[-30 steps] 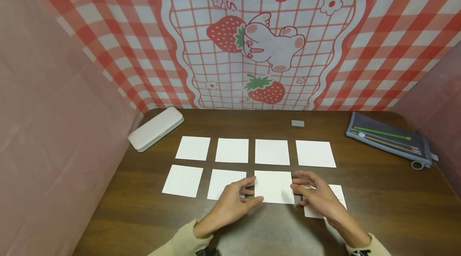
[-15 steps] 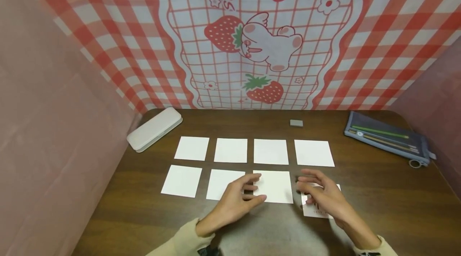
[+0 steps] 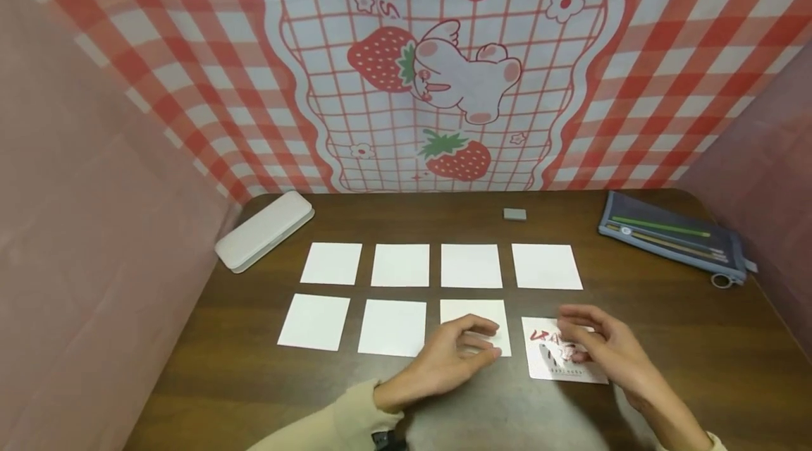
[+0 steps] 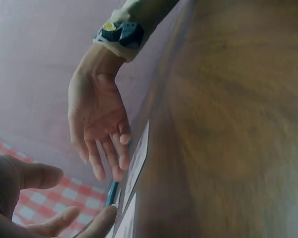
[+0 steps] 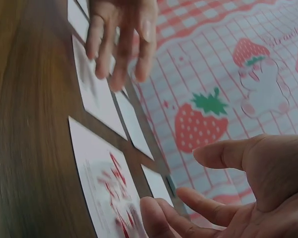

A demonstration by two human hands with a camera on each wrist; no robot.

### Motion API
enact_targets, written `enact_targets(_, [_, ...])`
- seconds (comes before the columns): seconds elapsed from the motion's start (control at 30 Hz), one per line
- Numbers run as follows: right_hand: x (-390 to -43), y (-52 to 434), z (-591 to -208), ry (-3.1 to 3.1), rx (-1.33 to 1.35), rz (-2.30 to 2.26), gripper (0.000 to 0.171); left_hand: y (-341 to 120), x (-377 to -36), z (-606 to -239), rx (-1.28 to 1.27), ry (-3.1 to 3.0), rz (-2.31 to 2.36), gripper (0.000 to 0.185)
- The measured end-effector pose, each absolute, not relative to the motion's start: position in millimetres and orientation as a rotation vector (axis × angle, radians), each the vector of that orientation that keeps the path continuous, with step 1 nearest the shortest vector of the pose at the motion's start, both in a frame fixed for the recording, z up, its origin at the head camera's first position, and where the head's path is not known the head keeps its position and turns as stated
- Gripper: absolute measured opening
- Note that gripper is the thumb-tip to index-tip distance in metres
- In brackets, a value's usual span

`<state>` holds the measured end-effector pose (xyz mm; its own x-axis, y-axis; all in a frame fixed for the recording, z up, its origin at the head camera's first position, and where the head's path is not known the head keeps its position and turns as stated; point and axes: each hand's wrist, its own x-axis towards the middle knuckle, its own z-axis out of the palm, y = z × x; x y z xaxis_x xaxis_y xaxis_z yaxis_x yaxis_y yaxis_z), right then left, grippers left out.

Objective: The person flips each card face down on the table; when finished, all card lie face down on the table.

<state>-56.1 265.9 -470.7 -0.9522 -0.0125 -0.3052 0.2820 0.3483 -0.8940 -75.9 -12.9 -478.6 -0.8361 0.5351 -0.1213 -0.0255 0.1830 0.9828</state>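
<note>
The left hand, fingers loosely curled and empty, is now seen over the third blank card; the printed card, previously hidden, lies uncovered beneath the relaxed, spread right hand.

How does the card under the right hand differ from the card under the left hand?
The right card shows red lettering and a dark picture; the left card shows a plain white face. The right card sits slightly nearer the person and a little askew; the left card lines up with its row. The right hand covers the right card's far corner; the left hand covers the left card's near edge. Both are square and lie flat on the table.
</note>
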Motion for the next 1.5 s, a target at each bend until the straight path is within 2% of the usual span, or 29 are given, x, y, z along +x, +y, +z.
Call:
enact_targets(0.33, [-46.7, 300.7, -476.6, 2.432, 0.271, -1.538, 0.053, 10.8, -67.7, -481.6, 0.462, 1.956, 1.711, 0.038])
enact_targets(0.53, [-44.1, 308.3, -477.9, 2.415, 0.35, -1.486, 0.057, 19.9, -64.4, -484.7, 0.49, 1.956, 1.672, 0.042])
enact_targets(0.9, [-32.5, 315.5, -482.6, 2.378, 0.336, -1.605, 0.051, 31.8, -57.2, -481.7, 0.493, 2.016, 1.634, 0.056])
enact_targets(1.5, [-31.5, 331.6, -489.1, 2.223, 0.289, -1.731, 0.023, 38.0, -55.2, -480.3, 0.522, 2.119, 1.539, 0.063])
